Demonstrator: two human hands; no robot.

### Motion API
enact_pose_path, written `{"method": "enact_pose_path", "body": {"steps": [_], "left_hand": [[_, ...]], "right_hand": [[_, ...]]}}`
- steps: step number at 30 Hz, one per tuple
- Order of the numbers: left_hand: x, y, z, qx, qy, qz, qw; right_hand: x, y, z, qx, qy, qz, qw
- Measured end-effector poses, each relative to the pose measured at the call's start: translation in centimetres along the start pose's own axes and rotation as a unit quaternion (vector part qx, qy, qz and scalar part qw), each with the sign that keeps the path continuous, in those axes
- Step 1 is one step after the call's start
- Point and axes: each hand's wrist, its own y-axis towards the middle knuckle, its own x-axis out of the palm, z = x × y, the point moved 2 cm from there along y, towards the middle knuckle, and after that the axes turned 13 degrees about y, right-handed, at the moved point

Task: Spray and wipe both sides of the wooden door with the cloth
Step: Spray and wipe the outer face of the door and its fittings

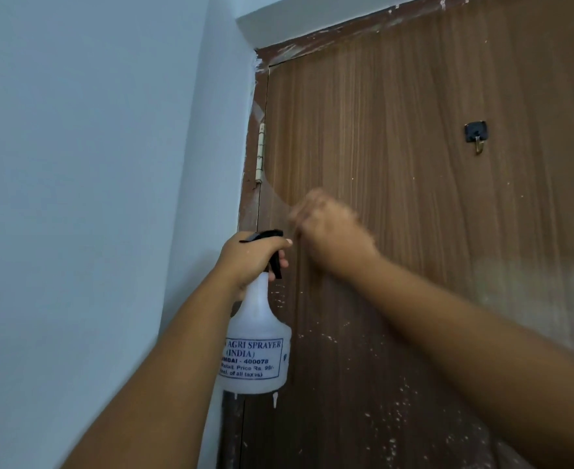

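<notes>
The brown wooden door (pixel 414 147) fills the right of the head view, shut in its frame and flecked with white specks low down. My left hand (pixel 245 262) grips the neck of a white spray bottle (pixel 257 350) with a black trigger, held upright close to the door's hinge edge, a finger on the trigger. My right hand (pixel 329 231) is a motion-blurred fist pressed near the door just right of the bottle. A faint pale smear (pixel 275 194) trails up-left from it toward the hinge and looks like the cloth.
A pale blue wall (pixel 92 198) stands at the left, meeting the door frame. A cream hinge (pixel 261 152) sits on the frame edge. A small black hook (pixel 477 135) is fixed on the door at upper right. A pale hazy patch (pixel 532 292) shows at mid right.
</notes>
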Motion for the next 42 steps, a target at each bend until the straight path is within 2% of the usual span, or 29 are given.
{"method": "enact_pose_path", "body": {"steps": [1,3,4,5,7,9,11,13,15,18,21,23,27,29,31,35,37,39,42], "left_hand": [[-0.3,0.1,0.3,-0.005,-0.010,-0.004,1.000],[-0.7,-0.1,0.3,-0.027,-0.037,-0.010,0.999],[-0.9,-0.2,0.2,-0.036,-0.047,-0.007,0.998],[-0.9,-0.3,0.0,-0.041,-0.052,-0.005,0.998],[-1.1,-0.5,-0.5,-0.042,-0.047,0.015,0.998],[-1.2,-0.6,-0.9,-0.036,-0.024,0.044,0.998],[-1.1,-0.8,-1.1,-0.035,-0.010,0.060,0.998],[-1.0,-0.5,-1.2,-0.031,0.001,0.065,0.997],[-1.0,-0.6,-1.2,-0.037,0.007,0.065,0.997],[-1.1,-0.4,-1.3,-0.056,0.021,0.066,0.996],[-1.3,-0.4,-1.0,-0.052,0.027,0.077,0.995],[-1.5,-0.2,-0.8,-0.048,0.023,0.079,0.996],[-1.4,-0.1,-1.6,-0.054,0.034,0.072,0.995],[-1.3,-0.2,-2.1,-0.064,0.042,0.070,0.995],[-1.5,0.0,-2.3,-0.072,0.054,0.081,0.993],[-2.2,-0.2,-2.9,-0.099,0.076,0.133,0.983],[-2.1,-0.7,-3.0,-0.111,0.076,0.138,0.981],[-1.9,-1.0,-3.0,-0.119,0.067,0.136,0.981],[-1.4,-1.5,-2.4,-0.123,0.023,0.117,0.985]], "right_hand": [[1.7,-1.9,-2.7,-0.084,0.033,-0.070,0.993],[3.4,-4.3,-5.8,-0.210,0.075,-0.199,0.954],[3.5,-4.1,-5.8,-0.238,0.072,-0.214,0.944],[2.9,-3.2,-5.3,-0.221,0.084,-0.214,0.948],[1.5,1.0,-3.0,-0.183,0.063,-0.137,0.971],[-0.2,6.3,0.8,-0.101,-0.015,-0.046,0.994],[-1.9,9.9,3.8,0.016,-0.059,0.001,0.998],[-2.0,11.1,4.1,0.083,-0.058,0.038,0.994],[-0.2,10.0,1.2,0.029,-0.041,0.014,0.999],[3.8,4.9,-4.6,-0.104,0.049,-0.124,0.986],[3.2,5.0,-4.2,-0.125,0.072,-0.150,0.978],[2.0,7.4,-2.5,-0.116,0.030,-0.118,0.986],[0.2,11.3,1.6,0.040,-0.023,-0.025,0.999],[0.6,11.5,1.2,0.074,-0.034,-0.009,0.997],[1.4,10.7,-0.3,0.060,-0.008,-0.010,0.998],[2.4,7.4,-2.9,-0.041,0.038,-0.080,0.995],[1.9,5.6,-2.8,-0.051,0.051,-0.082,0.994],[0.9,3.8,-1.4,-0.028,0.052,-0.050,0.997],[-2.0,0.7,2.8,0.061,0.023,0.059,0.996]]}}
